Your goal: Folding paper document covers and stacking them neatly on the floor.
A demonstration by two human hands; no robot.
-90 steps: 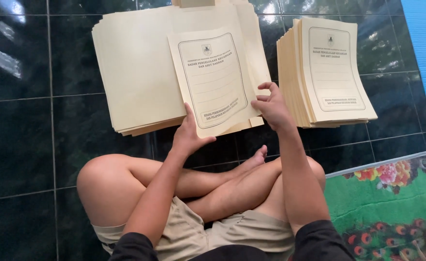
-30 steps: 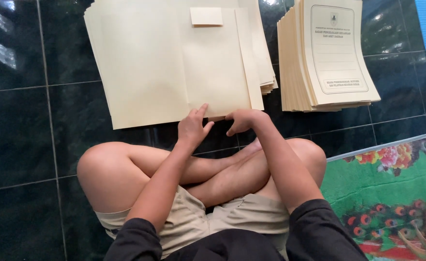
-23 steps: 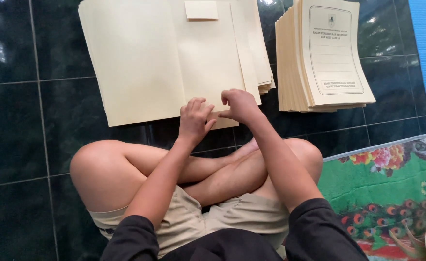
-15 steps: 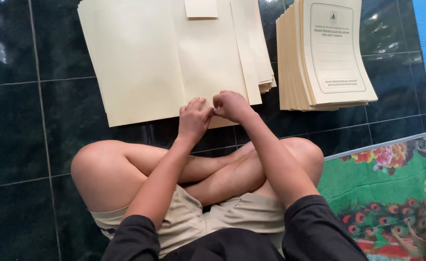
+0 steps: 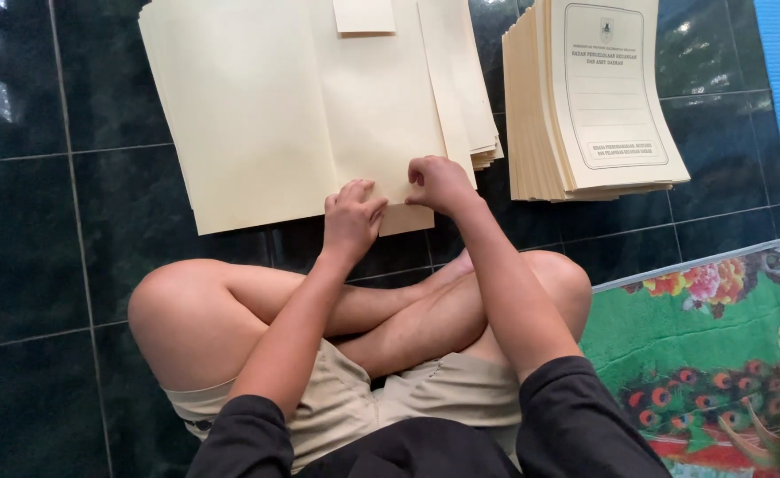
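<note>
Change: three seconds back a printed cover sheet lay face-up under the hands; now only the blank cream side of the open folder (image 5: 319, 115) shows, and both hands have slid to its near edge.
Meaning: I'd judge the sheet has been flipped or opened flat and the hands are now pressing its bottom edge or crease down.
Left hand (image 5: 352, 217): knuckles up, fingers curled and held together, tips pressing on the folder's near edge at about 6 o'clock of the sheet.
Right hand (image 5: 439, 181): just beside the left, at its 2 o'clock, fingers bunched; thumb and forefinger seem to nip the paper edge, though I cannot tell for sure.
Folder place: on the dark tiled floor (image 5: 45, 221), straight ahead of the crossed legs (image 5: 337, 310), on top of a pile of like sheets.
Long axis: each half runs from 6 to 12 o'clock, away from the sitter; the whole spread is wider, running 9 to 3. The centre fold points toward 12.
Small tab (image 5: 363, 15): a paler rectangle at the top edge, near 12 o'clock.
Printed stack (image 5: 598, 97): at 2 o'clock of the hands, well apart, upright-facing, its long side also 6 to 12.
Mat (image 5: 709, 336): green flowered, at 4 o'clock, beside the right knee.
</note>
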